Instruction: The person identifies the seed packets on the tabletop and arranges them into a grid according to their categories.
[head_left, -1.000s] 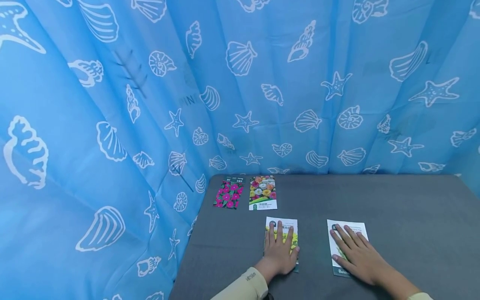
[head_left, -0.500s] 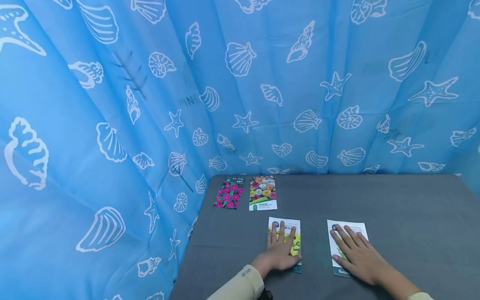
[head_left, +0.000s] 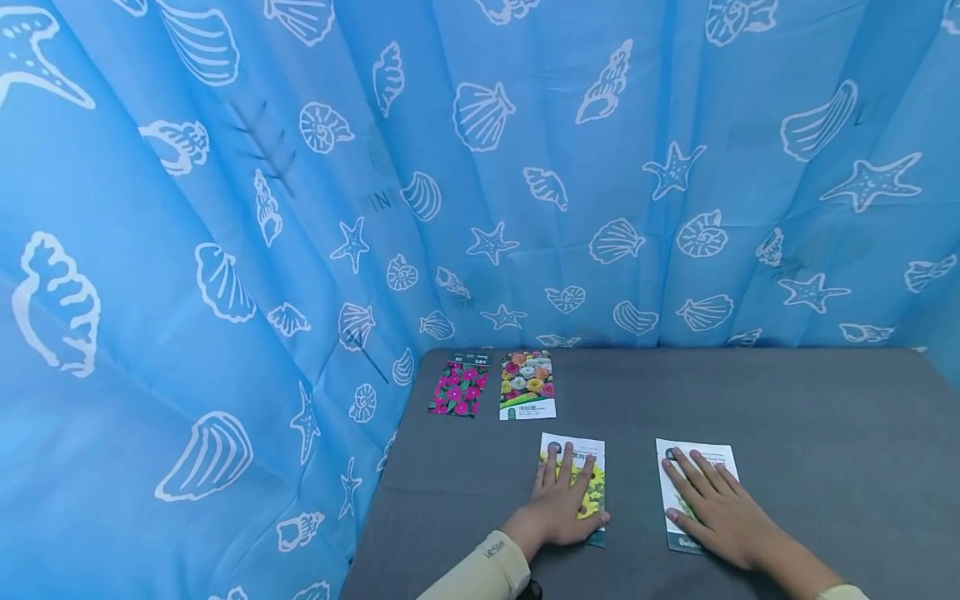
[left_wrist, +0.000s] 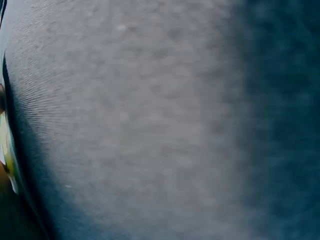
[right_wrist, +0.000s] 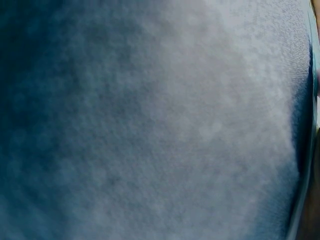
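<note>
In the head view my left hand (head_left: 558, 507) rests with fingers spread on a seed packet with yellow flowers (head_left: 597, 492), covering much of its picture. To the right, my right hand (head_left: 720, 512) lies flat, fingers straight, over a second seed packet, white with a dark green lower band (head_left: 681, 542). That hand hides most of its picture. Both packets lie on the grey tabletop. Only a thin sliver of the yellow-flowered packet (left_wrist: 8, 150) shows at the left edge of the left wrist view. The right wrist view is mostly blurred grey cloth.
Farther back on the left lie a packet with magenta flowers (head_left: 459, 387) and a packet with mixed-colour flowers (head_left: 527, 385), side by side. The grey table (head_left: 825, 450) meets a blue shell-print curtain (head_left: 570, 167) behind and on the left.
My left hand and the yellow-flowered packet under it have slid slightly to the right. My right hand and its packet stay in place.
</note>
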